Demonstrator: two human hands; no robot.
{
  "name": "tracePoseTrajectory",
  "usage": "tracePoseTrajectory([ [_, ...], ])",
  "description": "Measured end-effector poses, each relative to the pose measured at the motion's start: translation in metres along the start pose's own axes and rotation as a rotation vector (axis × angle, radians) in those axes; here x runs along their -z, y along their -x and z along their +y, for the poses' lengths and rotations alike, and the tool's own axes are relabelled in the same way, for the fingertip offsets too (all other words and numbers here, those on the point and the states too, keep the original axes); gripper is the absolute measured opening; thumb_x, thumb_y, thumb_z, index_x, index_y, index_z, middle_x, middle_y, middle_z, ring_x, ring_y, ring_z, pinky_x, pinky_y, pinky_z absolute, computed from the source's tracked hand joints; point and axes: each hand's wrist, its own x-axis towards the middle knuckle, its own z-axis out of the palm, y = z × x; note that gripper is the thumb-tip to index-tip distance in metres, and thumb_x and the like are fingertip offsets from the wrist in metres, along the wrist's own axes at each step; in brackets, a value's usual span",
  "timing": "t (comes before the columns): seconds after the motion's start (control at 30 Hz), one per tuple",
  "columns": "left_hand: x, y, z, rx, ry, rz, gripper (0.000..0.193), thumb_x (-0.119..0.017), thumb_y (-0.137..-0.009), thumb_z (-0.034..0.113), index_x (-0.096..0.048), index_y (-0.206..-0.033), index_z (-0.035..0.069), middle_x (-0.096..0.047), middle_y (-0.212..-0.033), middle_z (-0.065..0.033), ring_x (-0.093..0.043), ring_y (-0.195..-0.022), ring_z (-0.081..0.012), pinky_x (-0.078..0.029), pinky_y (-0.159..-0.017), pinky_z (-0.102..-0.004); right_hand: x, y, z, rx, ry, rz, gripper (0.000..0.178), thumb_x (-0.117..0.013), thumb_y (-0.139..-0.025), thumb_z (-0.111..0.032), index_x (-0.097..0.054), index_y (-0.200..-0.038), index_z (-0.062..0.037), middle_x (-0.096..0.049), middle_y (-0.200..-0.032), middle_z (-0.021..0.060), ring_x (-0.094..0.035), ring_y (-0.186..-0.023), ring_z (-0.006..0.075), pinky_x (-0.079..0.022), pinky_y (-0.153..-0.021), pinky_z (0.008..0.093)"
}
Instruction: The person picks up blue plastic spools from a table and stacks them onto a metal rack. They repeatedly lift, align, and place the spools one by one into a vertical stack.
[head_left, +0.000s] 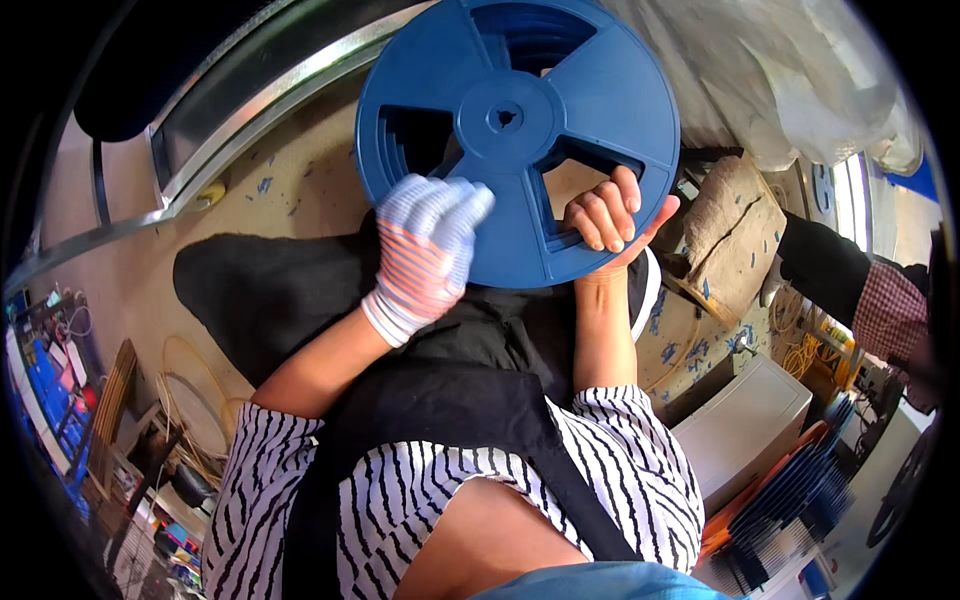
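A large blue plastic reel (590, 90) with a round hub and wedge-shaped windows is upright in front of me, above my lap. Several layered blue edges show through its windows. My bare right hand (610, 220) grips it at the lower right, fingers curled through a window and the thumb outside the rim. My left hand (428, 245), in a striped knit glove, is curled closed at the reel's lower left edge. Motion smears its fingers, and I cannot make out what they hold, if anything.
Blue shavings lie on the floor (290, 190). A metal frame (290, 95) runs along the far left. To the right are a brown cloth-covered box (735, 235), a pale cabinet (745, 425) and another person's checked sleeve (890, 310). Translucent sheeting (790, 80) hangs at the far right.
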Motion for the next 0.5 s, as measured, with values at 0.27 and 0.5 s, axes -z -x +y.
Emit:
tracePoseTrajectory([
  [0.27, 0.032, -0.010, 0.009, -0.082, 0.169, -0.367, 0.021, -0.058, -0.075, 0.013, -0.067, -0.092, 0.004, -0.063, -0.080, -0.0072, -0.062, -0.082, -0.0259, -0.049, -0.078, -0.0371, 0.002, 0.007, -0.012, 0.111, -0.045, 0.138, 0.048, -0.061, -0.088, -0.055, -0.049, -0.085, -0.0085, -0.047, -0.059, -0.0025, -0.045, -0.049, 0.0106, -0.037, -0.052, 0.0271],
  [0.5, -0.046, -0.022, -0.061, 0.725, 0.430, -0.234, 0.083, -0.072, -0.078, 0.046, -0.039, -0.140, 0.001, -0.057, -0.122, -0.0258, -0.055, -0.116, -0.0360, -0.042, -0.100, -0.0411, -0.014, -0.007, 0.003, 0.045, 0.170, 0.104, 0.050, -0.065, -0.085, -0.054, -0.051, -0.090, -0.0068, -0.051, -0.063, -0.0028, -0.045, -0.050, 0.0073, -0.036, -0.049, 0.0253],
])
